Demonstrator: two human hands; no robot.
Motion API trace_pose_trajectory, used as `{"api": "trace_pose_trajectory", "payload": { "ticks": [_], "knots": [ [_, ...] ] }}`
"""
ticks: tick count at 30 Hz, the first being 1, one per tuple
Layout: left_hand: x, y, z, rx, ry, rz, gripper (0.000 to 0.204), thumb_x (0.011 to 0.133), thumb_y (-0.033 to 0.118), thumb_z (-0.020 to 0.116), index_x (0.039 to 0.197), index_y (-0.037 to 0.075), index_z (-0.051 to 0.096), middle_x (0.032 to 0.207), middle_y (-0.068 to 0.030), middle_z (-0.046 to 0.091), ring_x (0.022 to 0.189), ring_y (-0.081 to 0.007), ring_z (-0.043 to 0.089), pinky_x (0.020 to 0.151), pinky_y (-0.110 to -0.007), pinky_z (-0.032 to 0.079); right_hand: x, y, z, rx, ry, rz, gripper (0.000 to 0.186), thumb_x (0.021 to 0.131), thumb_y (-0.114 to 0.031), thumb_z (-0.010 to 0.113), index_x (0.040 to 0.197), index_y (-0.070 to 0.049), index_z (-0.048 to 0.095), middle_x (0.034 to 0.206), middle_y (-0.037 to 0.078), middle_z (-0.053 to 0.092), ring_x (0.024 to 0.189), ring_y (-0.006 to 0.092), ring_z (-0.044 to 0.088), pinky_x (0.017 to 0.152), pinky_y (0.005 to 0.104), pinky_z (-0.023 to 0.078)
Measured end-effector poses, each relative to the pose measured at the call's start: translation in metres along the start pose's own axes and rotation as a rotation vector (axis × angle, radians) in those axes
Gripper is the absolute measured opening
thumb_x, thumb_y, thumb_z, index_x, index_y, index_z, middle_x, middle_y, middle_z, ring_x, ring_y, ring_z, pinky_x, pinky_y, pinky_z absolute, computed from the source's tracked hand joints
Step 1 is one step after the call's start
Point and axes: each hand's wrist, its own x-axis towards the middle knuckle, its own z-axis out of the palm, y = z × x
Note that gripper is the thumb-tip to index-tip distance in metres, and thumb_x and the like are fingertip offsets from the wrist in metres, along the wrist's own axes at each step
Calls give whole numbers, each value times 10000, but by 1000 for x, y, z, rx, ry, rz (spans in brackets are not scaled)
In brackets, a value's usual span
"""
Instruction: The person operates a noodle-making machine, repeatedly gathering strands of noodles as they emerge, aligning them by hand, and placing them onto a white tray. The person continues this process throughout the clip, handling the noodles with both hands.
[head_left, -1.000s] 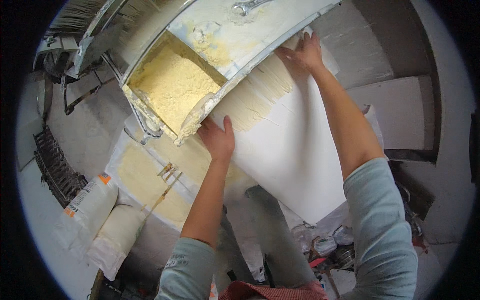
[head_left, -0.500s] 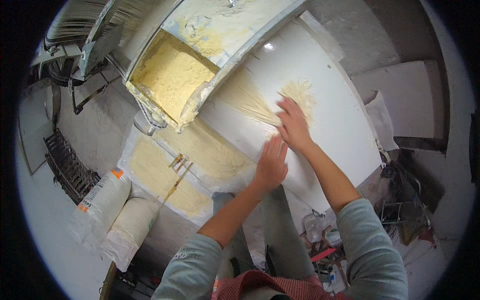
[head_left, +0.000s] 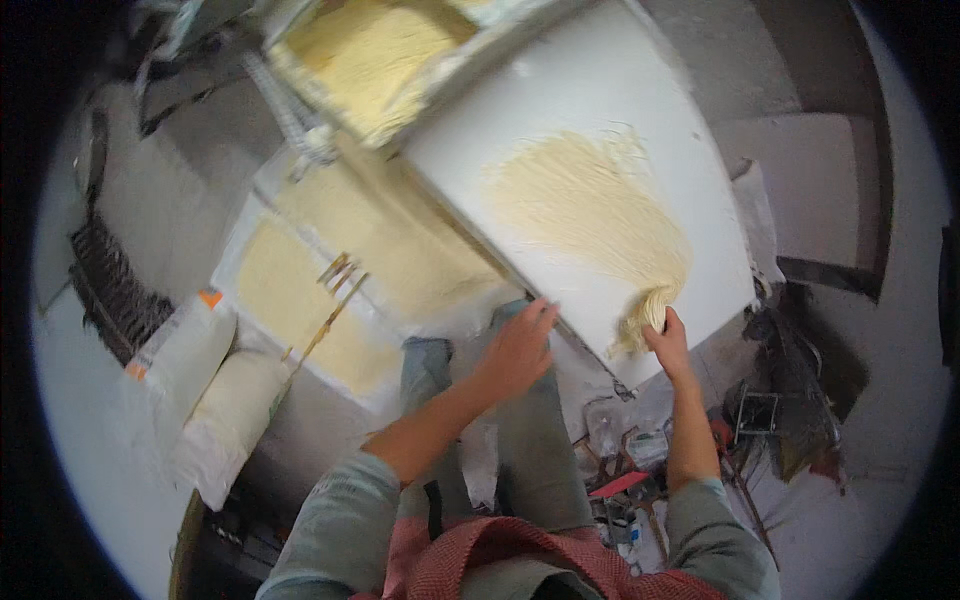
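A wide sheet of thin, pale yellow noodles (head_left: 590,200) lies fanned out across the white tabletop (head_left: 490,110). Its strands narrow into a gathered bunch at the near right corner. My right hand (head_left: 670,345) is closed on that bunch, with loose ends sticking out to its left. My left hand (head_left: 515,350) is beside the table's near left edge, its fingers stretched forward and holding nothing. Motion blur softens its fingertips.
Left of the table, a flour-dusted sheet (head_left: 310,290) bears a wooden stick (head_left: 330,315). A tray of yellow flour (head_left: 385,65) stands at the far left. White sacks (head_left: 225,415) lean at the left. Clutter, including a red item (head_left: 618,485), covers the floor at the near right.
My hands have moved apart: the right came nearer and took hold of the gathered noodles, while the left withdrew to the table edge. The noodles now lie spread across the table. The view has shifted.
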Motion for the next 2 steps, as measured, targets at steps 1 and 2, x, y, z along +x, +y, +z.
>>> {"api": "trace_pose_trajectory", "payload": {
  "ticks": [1, 2],
  "knots": [
    [8, 3, -13, -19, 77, 115, 783, 799, 219, 678, 1438, 0, 281, 1487, -252, 243, 1362, -400, 294, 1112, -462, 291, -15, -23, -1, 61, -218, -91, 415, 761, -74, 627, 1158, 9, 538, 1031, 117, 626, 921, 197, 601, 820, 333, 460],
    [19, 9, -25, -38, 203, 269, 831, 778, 242, 700, 1448, 5, 270, 1501, -248, 225, 1367, -396, 288, 1117, -457, 284, -18, -44, 20, 12, -209, -46, 415, 761, -74, 627, 1158, 9, 538, 1031, 117, 626, 921, 197, 601, 820, 333, 460]
  ]
}}
